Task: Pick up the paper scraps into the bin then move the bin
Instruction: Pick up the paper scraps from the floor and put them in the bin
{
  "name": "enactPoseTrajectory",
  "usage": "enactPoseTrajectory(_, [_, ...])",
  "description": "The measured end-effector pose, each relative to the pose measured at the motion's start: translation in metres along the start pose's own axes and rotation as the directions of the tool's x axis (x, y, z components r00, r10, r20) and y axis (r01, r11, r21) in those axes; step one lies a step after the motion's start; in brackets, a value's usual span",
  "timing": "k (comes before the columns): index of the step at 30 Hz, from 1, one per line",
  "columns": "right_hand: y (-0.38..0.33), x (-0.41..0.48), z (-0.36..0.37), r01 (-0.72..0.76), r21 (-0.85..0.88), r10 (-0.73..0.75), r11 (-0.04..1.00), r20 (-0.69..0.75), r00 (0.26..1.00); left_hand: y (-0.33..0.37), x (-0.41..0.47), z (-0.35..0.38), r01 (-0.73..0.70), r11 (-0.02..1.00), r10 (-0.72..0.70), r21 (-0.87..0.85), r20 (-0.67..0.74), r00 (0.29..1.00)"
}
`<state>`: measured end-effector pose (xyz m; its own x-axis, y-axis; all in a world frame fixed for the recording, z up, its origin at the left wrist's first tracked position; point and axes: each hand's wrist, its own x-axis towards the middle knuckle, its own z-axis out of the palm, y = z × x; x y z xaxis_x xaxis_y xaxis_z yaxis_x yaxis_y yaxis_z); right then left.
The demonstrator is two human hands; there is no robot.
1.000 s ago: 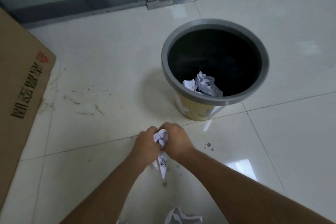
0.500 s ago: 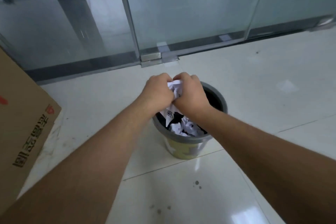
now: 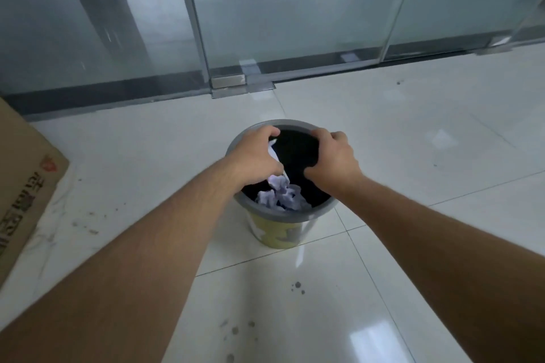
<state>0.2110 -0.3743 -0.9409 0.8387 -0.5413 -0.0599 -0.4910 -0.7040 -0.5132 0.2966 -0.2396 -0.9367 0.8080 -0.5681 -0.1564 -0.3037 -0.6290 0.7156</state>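
Centre frame, hands: left hand (image 3: 256, 156) and right hand (image 3: 333, 156), pressed together earlier, now apart.
Fingers: left pinching white paper (image 3: 273, 153); right curled, empty.
Bin (image 3: 283, 215): round, grey-rimmed, crumpled scraps (image 3: 280, 197) inside.

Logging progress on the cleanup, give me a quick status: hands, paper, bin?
Left hand over bin, paper scrap still at its fingers. Right hand over the opening, empty. Crumpled paper already inside. Nothing blocking.

Paper scraps (image 3: 280, 196) in bin (image 3: 280, 216)
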Motion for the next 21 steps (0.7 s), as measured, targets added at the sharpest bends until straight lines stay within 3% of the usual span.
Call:
enactPoseTrajectory(4, [-0.024, -0.035, 0.024, 0.159, 0.015, -0.157, 0.987, -0.095, 0.983, -0.043, -0.033, -0.028, 0.015, 0.987, -0.033, -0.162, -0.110, 0.993])
enactPoseTrajectory(7, [-0.045, -0.092, 0.070, 0.357, 0.116, -0.351, 0.927, -0.073, 0.934, -0.117, -0.081, -0.039, 0.231, 0.962, -0.241, -0.147, -0.055, 0.969])
enactPoseTrajectory(9, [-0.042, -0.132, 0.110, 0.377, 0.207, -0.394, 0.903, 0.047, 0.918, -0.176, -0.125, -0.029, 0.388, 0.921, -0.387, -0.029, 0.046, 0.921])
enactPoseTrajectory(12, [-0.002, -0.187, 0.162, 0.187, 0.208, -0.252, 0.960, 0.357, 0.899, -0.251, -0.203, 0.007, 0.545, 0.802, -0.594, 0.244, 0.222, 0.773])
enactPoseTrajectory(14, [0.041, -0.218, 0.184, 0.011, 0.059, -0.041, 0.998, 0.549, 0.835, -0.282, -0.257, 0.037, 0.587, 0.727, -0.684, 0.356, 0.302, 0.665])
enactPoseTrajectory(16, [0.082, -0.248, 0.193, -0.100, -0.114, 0.151, 0.988, 0.650, 0.745, -0.298, -0.301, 0.067, 0.599, 0.693, -0.720, 0.402, 0.341, 0.604])
enactPoseTrajectory(18, [0.110, -0.276, 0.197, -0.124, -0.210, 0.238, 0.970, 0.703, 0.670, -0.305, -0.329, 0.093, 0.612, 0.699, -0.714, 0.370, 0.321, 0.622])
enactPoseTrajectory(21, [0.123, -0.303, 0.206, -0.089, -0.173, 0.189, 0.981, 0.747, 0.637, -0.304, -0.345, 0.128, 0.538, 0.782, -0.619, 0.313, 0.290, 0.730])
